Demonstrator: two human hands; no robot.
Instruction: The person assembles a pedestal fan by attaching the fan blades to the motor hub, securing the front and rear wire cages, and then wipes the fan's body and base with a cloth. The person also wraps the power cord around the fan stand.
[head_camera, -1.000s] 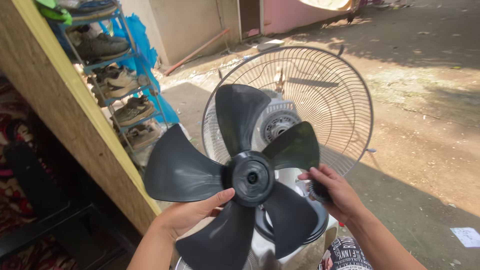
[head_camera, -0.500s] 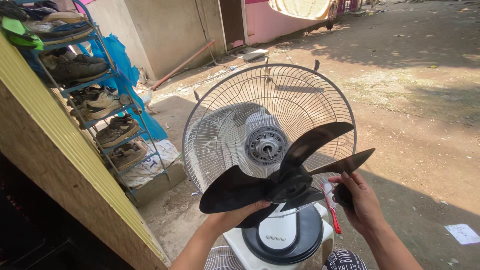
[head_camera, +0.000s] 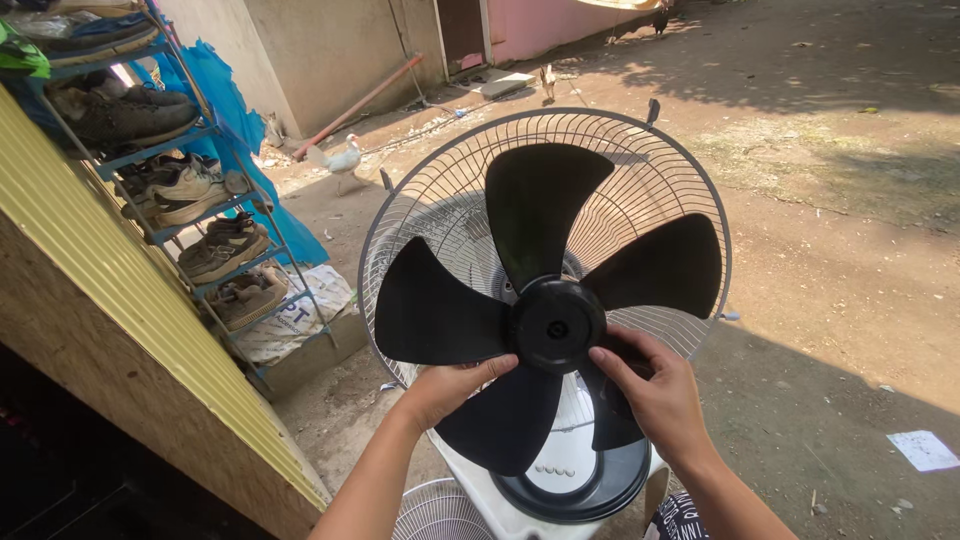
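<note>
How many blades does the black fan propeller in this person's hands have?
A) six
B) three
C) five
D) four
C: the black fan blade shows five paddles around its round hub, two of them partly covered by the left hand and the right hand that grip it in front of the wire fan guard.

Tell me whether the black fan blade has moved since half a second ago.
Yes. The black fan blade swung from edge-on and low to flat, centred against the wire grille.
</note>
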